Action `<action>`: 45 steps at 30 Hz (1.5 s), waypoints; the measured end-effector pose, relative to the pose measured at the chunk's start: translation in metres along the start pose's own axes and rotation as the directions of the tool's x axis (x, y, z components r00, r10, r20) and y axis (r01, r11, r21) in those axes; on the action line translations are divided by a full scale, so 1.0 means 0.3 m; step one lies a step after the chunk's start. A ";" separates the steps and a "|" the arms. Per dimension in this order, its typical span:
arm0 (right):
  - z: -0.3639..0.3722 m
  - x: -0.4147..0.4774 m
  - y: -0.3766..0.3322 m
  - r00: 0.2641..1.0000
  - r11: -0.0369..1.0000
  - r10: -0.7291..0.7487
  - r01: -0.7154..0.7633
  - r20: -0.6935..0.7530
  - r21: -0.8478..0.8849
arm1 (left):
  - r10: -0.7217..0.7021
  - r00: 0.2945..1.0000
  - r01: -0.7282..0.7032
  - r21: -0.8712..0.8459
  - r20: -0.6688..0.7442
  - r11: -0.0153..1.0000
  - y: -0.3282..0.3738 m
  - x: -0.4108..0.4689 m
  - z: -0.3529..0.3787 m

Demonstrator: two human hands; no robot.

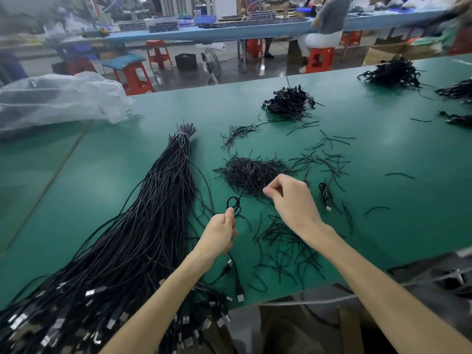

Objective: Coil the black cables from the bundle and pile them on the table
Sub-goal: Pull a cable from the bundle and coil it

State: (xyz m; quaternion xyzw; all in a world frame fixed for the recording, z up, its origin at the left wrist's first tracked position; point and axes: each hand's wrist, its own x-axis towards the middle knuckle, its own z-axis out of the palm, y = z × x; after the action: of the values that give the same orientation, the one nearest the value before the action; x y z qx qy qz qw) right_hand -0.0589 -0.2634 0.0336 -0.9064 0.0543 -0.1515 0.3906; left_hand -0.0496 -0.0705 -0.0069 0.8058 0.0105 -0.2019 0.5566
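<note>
While my left hand (221, 233) grips one coiled cable (233, 204) in a closed fist, with a small loop showing above the thumb and the plug ends (240, 297) trailing back toward me on the bench (383, 175), my right hand (291, 198) hovers just beside the heap of short ties (252, 172). Its thumb and forefinger are drawn together, but I cannot tell whether they have a tie between them. A thin tie (245, 185) runs from the loop up toward that heap. I judge the step to be binding this coil. To do it well, I should keep the fist tight so the turns do not spring apart. The tie needs to be snug around the waist of the coil, not on the loop, and twisted firmly. The big bundle (158, 213) lies to my left, fanned out and touching my forearm, so I should keep the trailing plugs from snagging in it. The pile of finished coils (288, 103) sits well beyond the ties, and this coil should go there once bound.
</note>
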 end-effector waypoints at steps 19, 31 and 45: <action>0.071 -0.124 -0.052 0.911 0.833 0.116 -0.306 0.396 0.460 | 0.106 0.986 -0.087 -0.146 0.125 0.985 0.027 -0.050 -0.043; 0.058 -0.135 -0.061 0.900 0.797 0.104 -0.330 0.423 0.505 | 0.302 0.950 -0.303 -0.007 0.078 0.953 0.025 -0.058 -0.018; 0.050 -0.144 -0.049 0.821 0.706 -0.148 -0.302 0.551 0.640 | 0.307 0.942 -0.306 -0.031 0.137 0.952 0.038 -0.084 -0.048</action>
State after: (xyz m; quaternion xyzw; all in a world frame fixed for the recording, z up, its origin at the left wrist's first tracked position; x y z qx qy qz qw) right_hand -0.0953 -0.2335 0.0244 -0.6868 -0.0856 0.1318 0.7097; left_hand -0.0655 -0.0566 0.0161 0.7789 -0.1531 -0.1687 0.5843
